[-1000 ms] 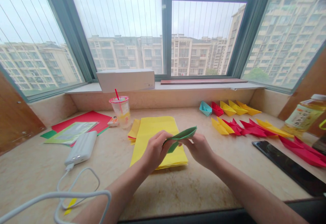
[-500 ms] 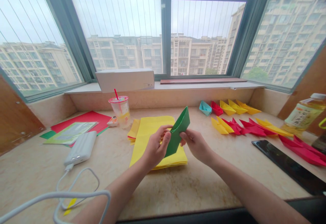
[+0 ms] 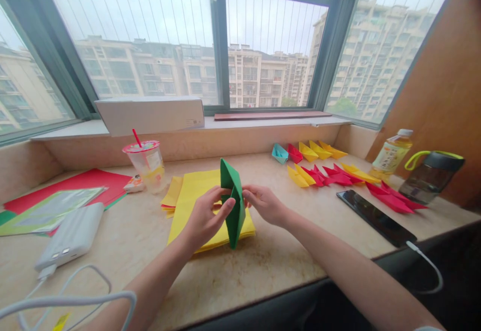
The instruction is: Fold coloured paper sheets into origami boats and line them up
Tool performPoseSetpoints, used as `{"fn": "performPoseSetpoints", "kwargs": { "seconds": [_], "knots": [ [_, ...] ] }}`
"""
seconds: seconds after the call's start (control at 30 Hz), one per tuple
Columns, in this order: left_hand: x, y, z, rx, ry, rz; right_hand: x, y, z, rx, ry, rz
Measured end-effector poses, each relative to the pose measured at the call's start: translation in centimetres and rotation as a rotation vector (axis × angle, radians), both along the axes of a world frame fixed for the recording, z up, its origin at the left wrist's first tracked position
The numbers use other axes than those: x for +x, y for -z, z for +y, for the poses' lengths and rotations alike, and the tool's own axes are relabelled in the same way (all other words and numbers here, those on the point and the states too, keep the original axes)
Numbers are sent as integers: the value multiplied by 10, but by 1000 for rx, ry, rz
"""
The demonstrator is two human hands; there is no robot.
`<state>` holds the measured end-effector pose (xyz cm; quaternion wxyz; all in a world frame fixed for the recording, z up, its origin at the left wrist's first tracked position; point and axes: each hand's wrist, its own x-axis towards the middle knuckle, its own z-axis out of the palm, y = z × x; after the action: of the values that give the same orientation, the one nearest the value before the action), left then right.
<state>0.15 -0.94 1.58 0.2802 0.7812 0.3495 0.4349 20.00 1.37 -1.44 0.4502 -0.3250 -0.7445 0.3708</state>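
Note:
A green folded paper boat (image 3: 236,210) stands on end between my hands, its pointed ends up and down and its inner fold facing me. My left hand (image 3: 210,215) grips its left side, thumb at the middle fold and fingers partly behind the paper. On the other side, my right hand (image 3: 265,203) pinches the edge with thumb and fingers. Beneath the boat lies a stack of yellow paper (image 3: 191,205). Smaller yellow and red folded papers (image 3: 172,195) stick out from the stack's left side.
Finished paper boats (image 3: 310,153) stand in rows at right, beside a phone (image 3: 376,218), a drink bottle (image 3: 393,155) and a dark water bottle (image 3: 432,178). At left are a cup with a straw (image 3: 145,165), a power bank (image 3: 71,235), a white cable (image 3: 75,301) and red paper (image 3: 71,185).
The green paper has turned from nearly flat to upright and now shows an opened boat shape. Both hands still hold it. The view has swung to the right.

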Motion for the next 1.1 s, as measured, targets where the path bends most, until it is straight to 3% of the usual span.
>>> {"fn": "performPoseSetpoints", "kwargs": {
  "seconds": [0.1,0.27,0.37,0.67,0.83,0.97,1.1],
  "knots": [
    [1,5,5,-51,-49,-9,1,0,1,-13,79,22],
    [-2,10,14,1,-283,84,3,-2,-1,53,260,-21],
    [-3,11,16,34,-347,150,3,-4,-6,97,229,-72],
    [0,14,14,96,-324,189,-1,0,-11,114,219,-157],
    [-2,13,16,98,-391,203,-1,-2,-14,199,212,-188],
    [-7,11,21,25,-512,160,-1,-4,-21,299,43,-378],
    [-13,14,26,-75,-491,63,-3,-3,-26,435,-9,-616]
  ]
}}
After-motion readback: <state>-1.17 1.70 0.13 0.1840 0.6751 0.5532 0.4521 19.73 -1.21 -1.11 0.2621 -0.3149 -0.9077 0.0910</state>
